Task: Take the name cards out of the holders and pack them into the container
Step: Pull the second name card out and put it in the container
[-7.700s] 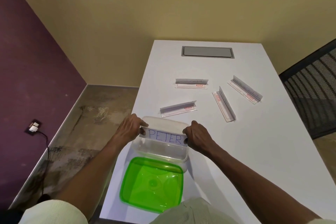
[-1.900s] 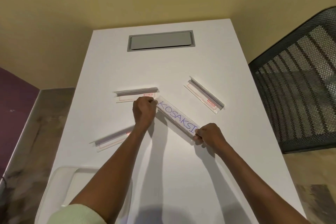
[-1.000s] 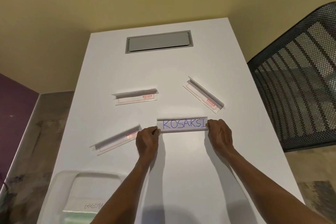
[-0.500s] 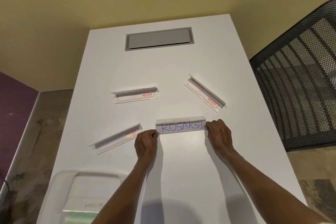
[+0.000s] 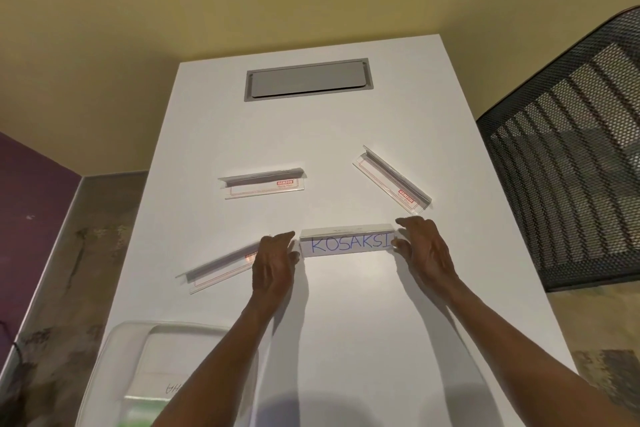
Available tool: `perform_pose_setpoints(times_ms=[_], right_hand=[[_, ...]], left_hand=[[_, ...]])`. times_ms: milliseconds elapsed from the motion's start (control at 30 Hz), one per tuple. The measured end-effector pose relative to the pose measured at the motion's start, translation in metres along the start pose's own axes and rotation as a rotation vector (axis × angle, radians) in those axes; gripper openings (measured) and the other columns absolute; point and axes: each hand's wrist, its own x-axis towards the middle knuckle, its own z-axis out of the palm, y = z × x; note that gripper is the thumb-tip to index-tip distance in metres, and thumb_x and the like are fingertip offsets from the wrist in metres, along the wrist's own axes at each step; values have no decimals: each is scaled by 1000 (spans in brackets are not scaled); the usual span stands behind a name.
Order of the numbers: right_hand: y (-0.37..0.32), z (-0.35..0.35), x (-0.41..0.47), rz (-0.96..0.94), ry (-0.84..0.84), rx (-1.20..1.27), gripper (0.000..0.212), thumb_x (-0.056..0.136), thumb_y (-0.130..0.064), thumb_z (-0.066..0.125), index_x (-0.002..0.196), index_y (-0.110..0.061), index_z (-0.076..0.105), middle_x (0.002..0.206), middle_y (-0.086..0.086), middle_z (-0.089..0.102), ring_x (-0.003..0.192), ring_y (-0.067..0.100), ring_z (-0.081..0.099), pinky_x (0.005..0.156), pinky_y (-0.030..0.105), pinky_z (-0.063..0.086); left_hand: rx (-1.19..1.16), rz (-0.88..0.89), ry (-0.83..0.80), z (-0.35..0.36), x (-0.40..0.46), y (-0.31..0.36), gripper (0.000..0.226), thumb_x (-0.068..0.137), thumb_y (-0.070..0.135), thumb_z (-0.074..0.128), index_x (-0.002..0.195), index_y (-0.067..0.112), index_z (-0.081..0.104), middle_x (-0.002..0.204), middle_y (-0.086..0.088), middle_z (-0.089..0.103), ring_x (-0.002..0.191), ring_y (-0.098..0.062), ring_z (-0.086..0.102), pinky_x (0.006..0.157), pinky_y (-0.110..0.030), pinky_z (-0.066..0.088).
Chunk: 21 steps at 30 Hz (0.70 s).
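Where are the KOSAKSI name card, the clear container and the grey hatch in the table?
KOSAKSI name card (image 5: 348, 243), head view, on the blue lettering.
Clear container (image 5: 114, 340), head view, on its rim.
Grey hatch (image 5: 308, 79), head view, on its lid's middle.
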Motion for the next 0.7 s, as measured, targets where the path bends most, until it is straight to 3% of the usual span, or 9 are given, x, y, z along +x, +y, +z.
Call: perform_pose_setpoints(times_ms=[67,100,167,267,367,500,700], right_hand=[[5,-4,9,-55,-63,-3,36,89,-8,66,123,-18,58,117,-3,59,96,-6,41,80,4,36],[8,-5,13,-112,-76,-40,38,88,-10,68,124,-18,58,120,-4,59,98,-4,41,83,14,39],[16,-3,19,-227,-99,-108,45,83,-10,72,126,-16,58,125,-6,59,100,9,44,85,23,39],[25,0,23,-345,-125,-180,61,75,-8,79,128,-18,51,121,-6,61,95,21,50,78,33,43],[30,5,26,-402,-136,-210,62,75,-9,79,126,-18,45,107,-1,59,88,25,54,69,32,39],[30,8,30,-393,-137,-204,56,78,-8,76,123,-18,44,89,12,61,80,30,56,63,35,45],[27,10,31,-290,-153,-143,48,79,-6,75,117,-23,51,85,15,62,77,30,58,67,35,46]], left_hand=[[88,222,9,-1,6,-4,44,71,-5,78,113,-4,65,95,-14,69,78,-34,62,67,-33,53],[107,277,-9,-2,10,-5,45,67,-6,80,110,-8,66,88,-16,70,74,-35,62,61,-35,53],[103,262,-124,-4,20,-1,50,62,-5,83,110,-6,66,77,-18,69,74,-36,62,58,-38,53],[140,144,-265,-6,31,9,48,70,7,79,115,6,65,82,-21,67,86,-34,61,67,-38,52],[211,133,-299,-6,35,12,38,73,12,76,110,9,67,84,-21,67,88,-34,62,70,-39,52],[218,134,-277,-4,38,12,30,76,13,73,107,12,71,82,-20,68,85,-33,64,69,-37,52],[218,131,-267,-1,40,9,31,80,12,69,111,12,71,86,-21,68,87,-33,63,73,-36,52]])
